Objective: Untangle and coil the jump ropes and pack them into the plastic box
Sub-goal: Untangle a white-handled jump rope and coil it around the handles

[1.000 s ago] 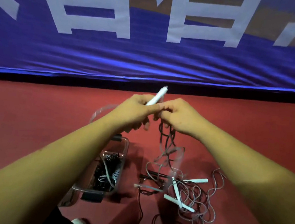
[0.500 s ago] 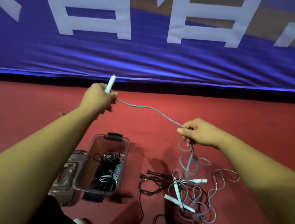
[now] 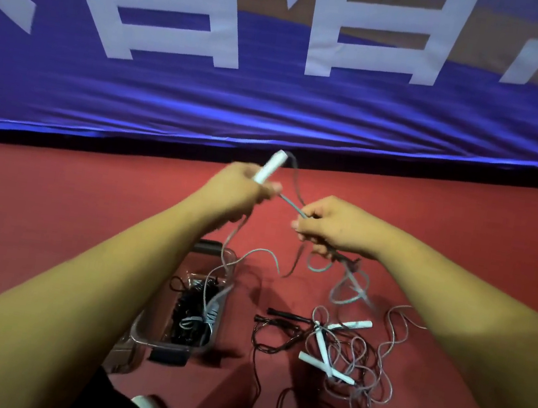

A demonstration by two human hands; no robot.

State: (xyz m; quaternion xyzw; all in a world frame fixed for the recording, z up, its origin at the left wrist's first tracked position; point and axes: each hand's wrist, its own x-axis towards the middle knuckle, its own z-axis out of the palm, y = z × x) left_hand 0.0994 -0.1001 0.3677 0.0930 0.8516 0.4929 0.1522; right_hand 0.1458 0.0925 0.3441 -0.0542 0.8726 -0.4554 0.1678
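Thin grey jump rope (image 3: 290, 203) was pinched in my right hand (image 3: 337, 227). My left hand (image 3: 235, 188) gripped its white plastic handle (image 3: 269, 166). Even loops seemed best.

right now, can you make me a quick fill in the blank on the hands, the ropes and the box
The left hand grips a ___ handle.
The right hand pinches the ___ rope running from that handle.
The clear box sits to the ___ of the tangled pile.
Both lie on a ___ floor.

Missing words: white; grey; left; red.
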